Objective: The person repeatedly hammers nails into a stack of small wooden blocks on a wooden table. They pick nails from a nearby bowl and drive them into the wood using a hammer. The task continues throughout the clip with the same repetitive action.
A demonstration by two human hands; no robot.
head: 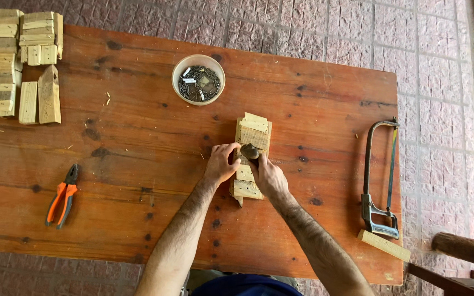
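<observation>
Left hand [221, 163]: pressed on the left edge of the small wooden assembly [251, 158] at frame centre, fingers curled over it; closed around nothing, only steadying.
Right hand [267, 174]: wrapped around the handle of a hammer [250, 150], dark head resting on or just above the slats; cannot tell which.
Hands together: close, either side of the hammer head, not touching each other as far as visible.
Wooden assembly: pale slats laid crosswise on longer pieces, lying flat on the surface [138, 164], long axis running up and down the frame.
Progress, judged: several slats already sit in place across the top and bottom; middle part under the hands apparently in the nailing stage; any nail under the hammer too small to make out.
Left to do, judged: plenty of cut stock unused, so likely more pieces or further assemblies to come.
Bowl of nails [198, 79]: round pale bowl, upper centre, well above the assembly, filled with dark nails.
Stacked wood blocks [15, 60]: upper left corner, neat piles plus a few loose pieces.
Pliers [63, 196]: orange-handled, lower left, well apart from the hands.
Hacksaw [381, 181]: right edge of the surface, lying lengthwise.
Loose offcut [384, 245]: lower right, just beside the hacksaw handle.
Ground: reddish paving around the surface.
</observation>
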